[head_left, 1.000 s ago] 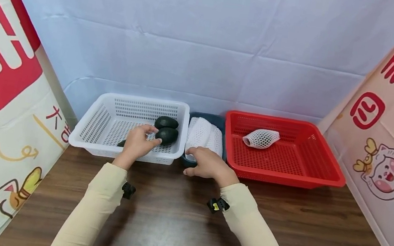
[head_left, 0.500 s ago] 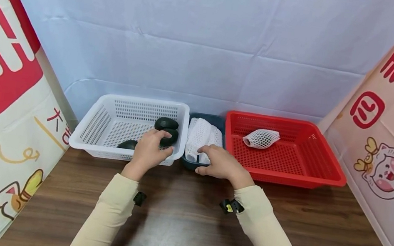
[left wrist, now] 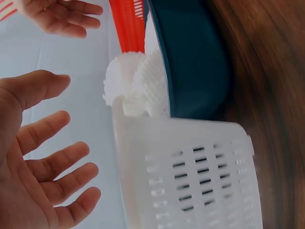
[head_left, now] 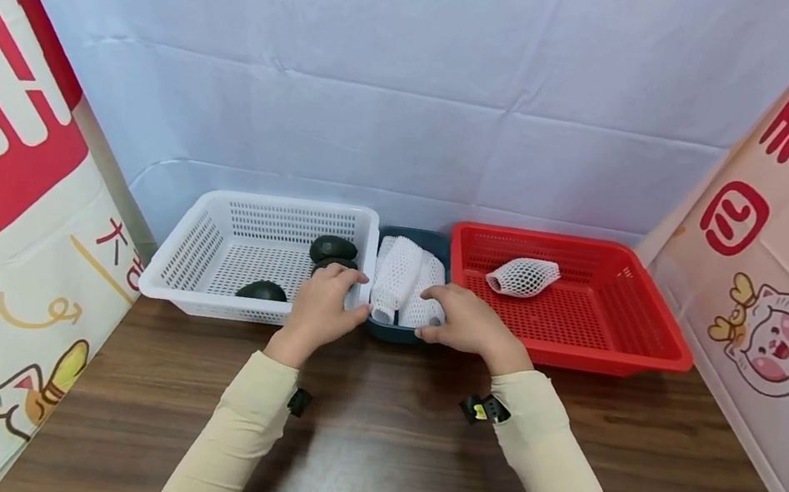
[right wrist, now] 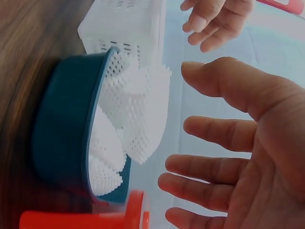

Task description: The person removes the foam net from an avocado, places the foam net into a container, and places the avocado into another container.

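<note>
My left hand (head_left: 325, 308) hovers over the right front rim of the white basket (head_left: 168, 294), its fingers spread and holding nothing in the left wrist view. Dark green avocados (head_left: 333, 249) lie in that basket; one is partly hidden behind the hand, and another avocado (head_left: 262, 290) sits near the front wall. White foam net sleeves (head_left: 396, 276) fill the dark blue bin (head_left: 433, 241) in the middle. Above the bin's right side is my right hand (head_left: 463, 320), fingers apart and nothing in its grasp, as the right wrist view shows.
At the right stands a red basket (head_left: 568, 359) with a white foam net (head_left: 524, 278) lying in it. All containers line up side by side on the brown wooden table (head_left: 367, 444). A pale cloth backdrop (head_left: 413, 114) hangs behind them, with printed panels at both sides.
My left hand has moved right, from beside the avocados to the white basket's right edge. My right hand has shifted right and slightly up over the bin. The avocados and nets stay put.
</note>
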Motion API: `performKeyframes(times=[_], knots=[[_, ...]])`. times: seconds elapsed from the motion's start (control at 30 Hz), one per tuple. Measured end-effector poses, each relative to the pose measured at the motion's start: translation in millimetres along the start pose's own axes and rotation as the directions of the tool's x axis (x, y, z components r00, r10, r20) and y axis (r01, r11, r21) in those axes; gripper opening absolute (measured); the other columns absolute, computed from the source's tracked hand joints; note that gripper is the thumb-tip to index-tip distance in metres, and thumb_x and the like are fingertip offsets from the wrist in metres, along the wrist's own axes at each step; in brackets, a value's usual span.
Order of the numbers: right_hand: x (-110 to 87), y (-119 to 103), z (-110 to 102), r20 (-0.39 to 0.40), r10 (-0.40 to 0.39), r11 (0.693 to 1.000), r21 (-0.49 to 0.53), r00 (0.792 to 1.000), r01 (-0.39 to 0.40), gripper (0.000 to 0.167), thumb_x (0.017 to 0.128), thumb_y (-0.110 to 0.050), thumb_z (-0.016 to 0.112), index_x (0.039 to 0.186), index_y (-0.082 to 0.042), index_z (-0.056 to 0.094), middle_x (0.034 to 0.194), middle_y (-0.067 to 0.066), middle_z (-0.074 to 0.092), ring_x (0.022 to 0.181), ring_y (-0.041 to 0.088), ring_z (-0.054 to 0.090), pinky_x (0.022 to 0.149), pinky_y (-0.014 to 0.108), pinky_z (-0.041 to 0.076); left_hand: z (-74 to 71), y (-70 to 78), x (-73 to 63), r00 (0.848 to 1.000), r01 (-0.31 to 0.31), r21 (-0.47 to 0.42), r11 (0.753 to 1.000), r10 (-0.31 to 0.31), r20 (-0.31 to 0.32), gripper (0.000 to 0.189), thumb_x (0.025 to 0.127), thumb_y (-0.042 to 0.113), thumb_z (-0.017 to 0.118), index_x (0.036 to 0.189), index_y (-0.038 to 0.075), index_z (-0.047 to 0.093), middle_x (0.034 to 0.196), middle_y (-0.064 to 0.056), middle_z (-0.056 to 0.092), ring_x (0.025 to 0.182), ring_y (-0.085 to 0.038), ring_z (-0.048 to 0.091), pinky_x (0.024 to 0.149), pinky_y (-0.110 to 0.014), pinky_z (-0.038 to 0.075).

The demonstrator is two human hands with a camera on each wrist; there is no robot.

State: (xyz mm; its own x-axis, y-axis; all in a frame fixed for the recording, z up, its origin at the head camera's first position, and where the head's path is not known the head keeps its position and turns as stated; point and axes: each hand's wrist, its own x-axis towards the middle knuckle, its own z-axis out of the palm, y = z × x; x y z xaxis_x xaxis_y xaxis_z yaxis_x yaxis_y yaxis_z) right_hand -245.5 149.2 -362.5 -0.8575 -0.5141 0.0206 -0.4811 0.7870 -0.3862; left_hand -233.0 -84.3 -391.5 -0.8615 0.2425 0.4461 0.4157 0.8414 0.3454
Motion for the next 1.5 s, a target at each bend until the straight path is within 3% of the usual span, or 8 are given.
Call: performKeyframes(times=[0.1, 0.43, 0.7, 0.9, 1.1, 1.5], knots=[[-1.5, 4.2, -1.9, 0.001, 0.020, 1.000, 0.007, 1.000, -0.020, 0.055, 0.076, -0.027, 0.076, 0.122, -0.003, 0.058, 0.119, 0.016, 0.056, 0.106, 0.027, 0.050, 0.090, 0.044, 0.042, 2.3, 5.8, 0.2, 1.000, -0.010, 0.013, 1.000, 0.009, 0.020, 0.035, 0.076, 0.027, 0.075, 0.107, 0.012, 0.067, 0.108, -0.011, 0.060, 0.095, -0.030, 0.055, 0.069, -0.045, 0.046], [-8.9, 26.2, -7.1, -0.021, 0.089, 0.996, 0.026, 0.996, -0.089, 0.058, 0.074, -0.026, 0.078, 0.123, -0.003, 0.057, 0.120, 0.017, 0.054, 0.106, 0.029, 0.049, 0.087, 0.048, 0.044, 11.5, 18.0, 2.7, 0.994, -0.086, 0.010, 0.996, 0.085, 0.066, 0.033, 0.078, 0.027, 0.071, 0.106, 0.012, 0.067, 0.104, -0.010, 0.060, 0.091, -0.030, 0.056, 0.067, -0.044, 0.046], [-13.1, 42.2, -14.3, -0.034, 0.102, 0.994, 0.034, 0.994, -0.101, 0.058, 0.074, -0.026, 0.078, 0.122, 0.000, 0.057, 0.115, 0.017, 0.058, 0.107, 0.034, 0.049, 0.086, 0.049, 0.043, 21.6, 25.9, 5.5, 0.988, -0.143, -0.002, 0.990, 0.143, 0.058, 0.032, 0.077, 0.028, 0.073, 0.104, 0.012, 0.067, 0.099, -0.008, 0.061, 0.084, -0.025, 0.057, 0.063, -0.039, 0.047], [-13.8, 51.3, -18.5, -0.030, 0.120, 0.993, 0.017, 0.992, -0.120, 0.058, 0.075, -0.025, 0.077, 0.123, 0.002, 0.056, 0.118, 0.020, 0.056, 0.110, 0.036, 0.049, 0.090, 0.050, 0.041, 29.9, 33.7, 6.5, 0.985, -0.142, 0.010, 0.990, 0.140, 0.096, 0.032, 0.078, 0.030, 0.072, 0.105, 0.014, 0.067, 0.100, -0.006, 0.061, 0.087, -0.025, 0.057, 0.070, -0.039, 0.046], [-13.9, 59.6, -22.1, -0.022, 0.157, 0.987, 0.019, 0.987, -0.157, 0.063, 0.073, -0.024, 0.079, 0.125, 0.002, 0.054, 0.116, 0.018, 0.057, 0.103, 0.034, 0.051, 0.085, 0.050, 0.044, 36.1, 37.8, 5.9, 0.988, -0.130, -0.026, 0.991, 0.132, 0.079, 0.032, 0.077, 0.029, 0.073, 0.105, 0.014, 0.067, 0.100, -0.006, 0.061, 0.087, -0.025, 0.056, 0.071, -0.038, 0.046], [-14.1, 73.8, -33.9, 0.023, 0.165, 0.986, 0.023, 0.986, -0.166, 0.057, 0.080, -0.021, 0.073, 0.126, 0.006, 0.052, 0.125, 0.024, 0.052, 0.114, 0.038, 0.046, 0.093, 0.052, 0.037, 46.0, 46.4, 7.0, 0.986, -0.116, -0.095, 0.989, 0.126, 0.107, 0.034, 0.078, 0.030, 0.073, 0.107, 0.014, 0.066, 0.104, -0.006, 0.060, 0.091, -0.024, 0.055, 0.073, -0.039, 0.046]])
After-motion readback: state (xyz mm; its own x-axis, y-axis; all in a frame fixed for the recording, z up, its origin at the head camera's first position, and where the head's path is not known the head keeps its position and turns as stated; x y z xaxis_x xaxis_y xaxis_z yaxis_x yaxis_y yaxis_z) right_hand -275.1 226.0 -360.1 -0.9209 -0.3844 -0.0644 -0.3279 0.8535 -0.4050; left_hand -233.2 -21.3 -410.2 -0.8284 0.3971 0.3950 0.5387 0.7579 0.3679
